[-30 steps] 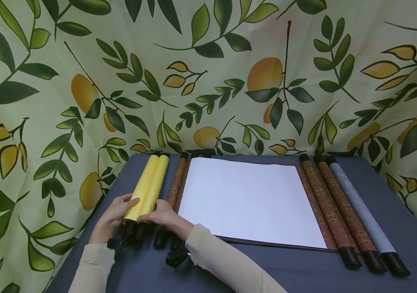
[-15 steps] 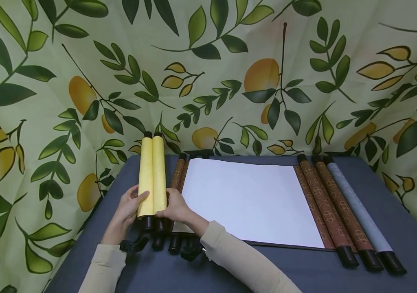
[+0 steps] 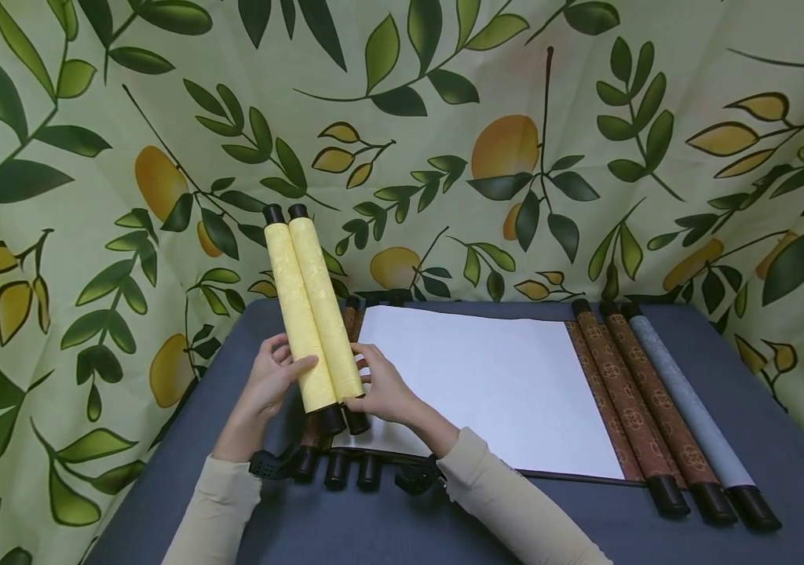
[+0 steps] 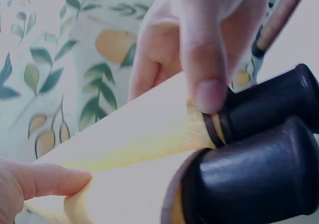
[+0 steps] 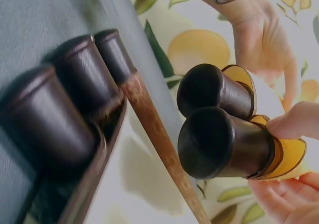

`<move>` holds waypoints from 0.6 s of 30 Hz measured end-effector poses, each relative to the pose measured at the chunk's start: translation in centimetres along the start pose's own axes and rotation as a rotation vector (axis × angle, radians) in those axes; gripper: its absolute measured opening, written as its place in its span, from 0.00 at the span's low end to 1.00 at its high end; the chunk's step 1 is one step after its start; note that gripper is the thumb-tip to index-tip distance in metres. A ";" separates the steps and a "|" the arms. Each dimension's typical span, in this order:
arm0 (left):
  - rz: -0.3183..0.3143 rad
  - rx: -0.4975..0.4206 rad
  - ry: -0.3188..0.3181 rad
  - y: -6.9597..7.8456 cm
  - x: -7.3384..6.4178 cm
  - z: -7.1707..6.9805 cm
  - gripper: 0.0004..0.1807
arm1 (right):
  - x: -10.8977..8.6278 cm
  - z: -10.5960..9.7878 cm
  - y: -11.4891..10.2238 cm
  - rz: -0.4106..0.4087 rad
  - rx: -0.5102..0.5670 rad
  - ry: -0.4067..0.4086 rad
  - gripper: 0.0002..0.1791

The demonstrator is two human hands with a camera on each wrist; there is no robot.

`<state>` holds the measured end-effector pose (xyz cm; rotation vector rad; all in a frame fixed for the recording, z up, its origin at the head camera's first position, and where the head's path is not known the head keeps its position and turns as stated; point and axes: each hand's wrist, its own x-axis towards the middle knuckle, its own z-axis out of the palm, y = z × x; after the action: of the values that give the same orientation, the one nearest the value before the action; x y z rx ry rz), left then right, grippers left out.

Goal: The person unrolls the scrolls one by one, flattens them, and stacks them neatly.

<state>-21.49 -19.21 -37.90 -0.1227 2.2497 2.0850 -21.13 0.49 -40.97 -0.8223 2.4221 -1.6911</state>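
Both hands hold a yellow scroll (image 3: pixel 310 314), its two rolls side by side, raised off the table and tilted. Black knobs (image 5: pixel 214 139) stick out of its ends. My left hand (image 3: pixel 271 380) grips the left roll near the lower end, with the thumb (image 4: pixel 55 179) across the front. My right hand (image 3: pixel 391 388) pinches the right roll's lower edge; in the right wrist view its thumb (image 5: pixel 294 122) lies by the knob. Below is a partly unrolled scroll with a white sheet (image 3: pixel 473 392) and brown patterned edges.
Brown patterned rolls (image 3: pixel 656 408) and a light blue roll (image 3: pixel 692 392) lie at the right of the dark blue table (image 3: pixel 515 526). A brown roll with a black knob (image 3: pixel 305 463) lies at the left. A leaf-patterned cloth (image 3: pixel 437 180) hangs behind.
The yellow scroll has been lifted from the table's left side and moved right. Its far end has risen and tipped leftward. Both hands moved right with it.
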 end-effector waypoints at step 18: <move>0.233 -0.050 -0.087 1.7 0.9 9.3 0.42 | -5.4 -6.9 0.4 0.040 0.013 0.149 0.48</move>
<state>-22.55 -9.78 -36.99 0.2354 2.2565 2.2090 -19.10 8.94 -39.96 -0.6642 2.5004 -1.8125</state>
